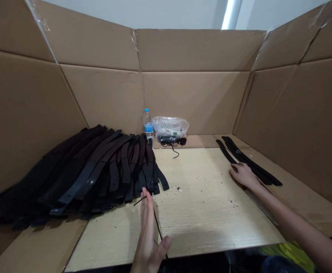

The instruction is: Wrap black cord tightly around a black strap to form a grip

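Note:
My left hand (148, 227) is held edge-on above the near part of the table, its fingers straight and the thumb apart. A thin dark cord (158, 223) is caught between those fingers, with a short end sticking out to the left and a longer length hanging past the thumb. On the right, my right hand (243, 175) reaches down with bent fingers onto a narrow black strap (225, 151), which runs away beneath it. Its fingertips are partly hidden. Close beside lies a wider black strap (248, 160) with a small round light mark.
A big heap of dark curved strips (97, 170) covers the left side. At the back stand a water bottle (148, 127) and a clear plastic bag (171, 127) with dark cords (173, 145) near it. Cardboard walls (194, 91) enclose the wooden table (194, 212), dotted with small scraps.

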Demonstrator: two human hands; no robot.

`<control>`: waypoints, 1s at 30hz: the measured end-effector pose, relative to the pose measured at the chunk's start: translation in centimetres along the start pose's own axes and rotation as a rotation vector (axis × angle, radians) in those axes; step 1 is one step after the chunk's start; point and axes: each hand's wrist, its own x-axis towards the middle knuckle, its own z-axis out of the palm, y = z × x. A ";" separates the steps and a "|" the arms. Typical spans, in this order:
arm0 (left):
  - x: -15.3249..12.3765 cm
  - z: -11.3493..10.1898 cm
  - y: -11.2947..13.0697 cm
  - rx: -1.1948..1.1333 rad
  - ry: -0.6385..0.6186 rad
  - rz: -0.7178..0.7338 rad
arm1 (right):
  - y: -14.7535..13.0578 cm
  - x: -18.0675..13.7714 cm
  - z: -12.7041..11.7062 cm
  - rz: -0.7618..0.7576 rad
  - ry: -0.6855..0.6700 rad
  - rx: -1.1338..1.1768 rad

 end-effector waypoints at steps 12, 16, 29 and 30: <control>-0.1 0.5 -0.8 0.070 -0.057 0.034 | -27.7 -0.1 -1.5 -0.762 -0.071 0.265; 0.0 0.5 -1.5 0.095 -0.102 0.020 | -35.2 -0.1 -0.8 -0.839 -0.143 0.247; 0.3 1.3 -1.9 0.044 -0.202 -0.184 | -39.2 0.2 0.4 -0.767 -0.193 0.056; 0.3 1.1 -1.5 0.027 -0.192 -0.187 | -39.2 0.3 0.4 -0.768 -0.196 0.044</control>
